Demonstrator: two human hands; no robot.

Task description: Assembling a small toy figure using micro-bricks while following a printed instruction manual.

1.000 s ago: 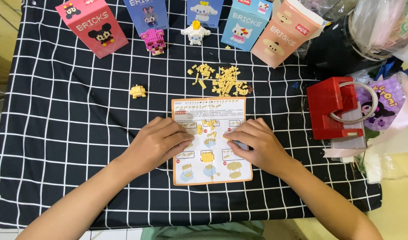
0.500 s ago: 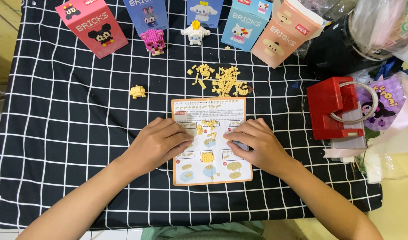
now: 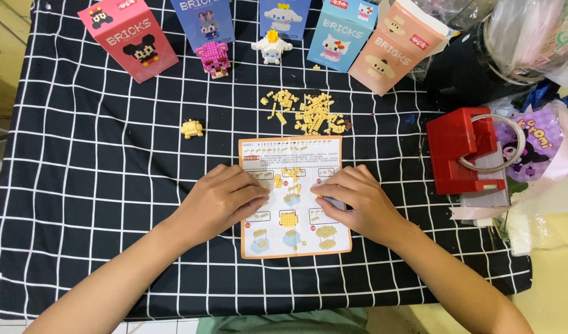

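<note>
The instruction sheet (image 3: 293, 196) is pressed flat on the bench (image 3: 80, 185) by the left hand (image 3: 219, 201) at its left edge and the right hand (image 3: 358, 204) at its right edge; nothing is gripped. A pile of yellow bricks (image 3: 305, 114) is seen just past the top edge, with open cloth on the left.

head view | looks steeply down | close over checked tablecloth (image 3: 80, 185) | single view only

Black white-grid tablecloth (image 3: 80, 204), yellowish floor (image 3: 553, 291), even light
</note>
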